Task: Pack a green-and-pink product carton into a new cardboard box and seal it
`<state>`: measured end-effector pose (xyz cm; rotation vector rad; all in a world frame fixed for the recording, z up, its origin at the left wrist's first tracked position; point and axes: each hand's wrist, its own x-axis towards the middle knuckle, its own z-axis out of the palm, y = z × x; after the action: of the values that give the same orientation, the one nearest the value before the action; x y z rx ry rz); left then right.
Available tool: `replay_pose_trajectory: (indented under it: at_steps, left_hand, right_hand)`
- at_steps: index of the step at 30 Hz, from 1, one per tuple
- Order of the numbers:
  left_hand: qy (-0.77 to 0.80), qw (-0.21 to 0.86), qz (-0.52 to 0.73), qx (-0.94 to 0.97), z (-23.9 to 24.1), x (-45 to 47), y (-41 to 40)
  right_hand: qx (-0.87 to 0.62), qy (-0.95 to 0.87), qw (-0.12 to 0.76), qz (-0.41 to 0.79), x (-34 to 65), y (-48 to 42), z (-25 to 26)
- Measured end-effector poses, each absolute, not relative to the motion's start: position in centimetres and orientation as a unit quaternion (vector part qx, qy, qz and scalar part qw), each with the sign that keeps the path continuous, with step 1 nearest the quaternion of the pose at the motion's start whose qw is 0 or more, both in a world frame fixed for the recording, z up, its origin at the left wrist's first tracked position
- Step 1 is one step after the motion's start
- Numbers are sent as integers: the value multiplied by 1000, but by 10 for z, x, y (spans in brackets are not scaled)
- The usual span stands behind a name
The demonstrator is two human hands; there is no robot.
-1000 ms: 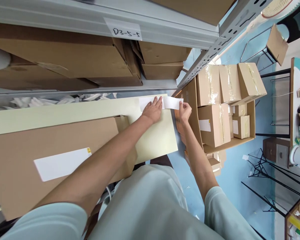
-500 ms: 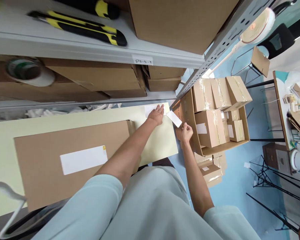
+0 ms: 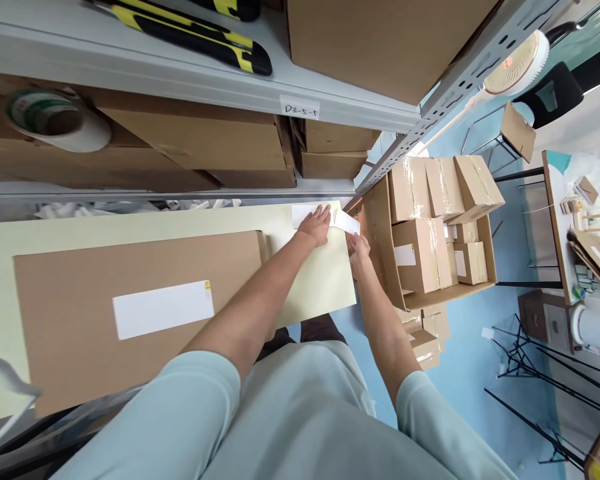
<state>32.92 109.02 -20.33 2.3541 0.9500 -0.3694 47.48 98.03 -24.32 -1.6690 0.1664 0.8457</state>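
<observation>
My left hand [image 3: 317,225] lies with its fingers spread on a white paper label [image 3: 300,214] near the far right corner of the pale yellow tabletop [image 3: 325,280]. Just right of it, my right hand [image 3: 359,247] pinches the near end of another white paper strip [image 3: 348,223], which sticks out past the table's right edge. Whether the two white pieces are joined is hidden by my left hand. A flat cardboard box [image 3: 75,293] lies to the left on the tabletop, bearing a large white label [image 3: 163,310] with a small yellow mark.
Above the table, a metal shelf [image 3: 220,90] holds yellow-and-black utility knives [image 3: 190,33], a tape roll [image 3: 60,121] and cardboard boxes. To the right, a large open carton [image 3: 387,257] is filled with taped boxes. A white fan [image 3: 520,63] stands beyond it.
My right hand has moved left and away from me, bringing the strip closer to my left hand. My left hand stays flat on the label. The camera view has shifted slightly.
</observation>
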Motion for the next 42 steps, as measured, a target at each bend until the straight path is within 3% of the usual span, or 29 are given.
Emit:
replay_pose_trajectory:
  at_steps: [9,14,18,23,24,26,28,37,42]
  left_hand:
    - [350,298,-145,876,-202,329,1091]
    - [372,346,-88,857,-170,335,1094]
    - [413,408,38,813,-122,329,1084]
    - [412,532,165,721,-58,260,1024]
    - [401,576,182,688,-46,234,1007]
    - [340,773,221,488,-24,177,972]
    - [323,835,256,366,-6,117,940]
    - [459,749,390,276,5,-53,872]
    - [503,620,409,442,8,-124,873]
  right_hand:
    - [-714,98,597,351,487,977,-206]
    - [-716,32,634,291,465,949,-140]
    - [-726,-54,647,228,425,915,-76]
    - [-789,-356,500,24,351,863,-24]
    - [-788,-406,464,-4,334,852,-20]
    - [-774,-486,405,-31,300,831,-18]
    - [-754,-544,366,-40,265,814,-21]
    - [-642,-700,310,41,129,799,-12]
    - [-583,-758,271,108,75,809,24]
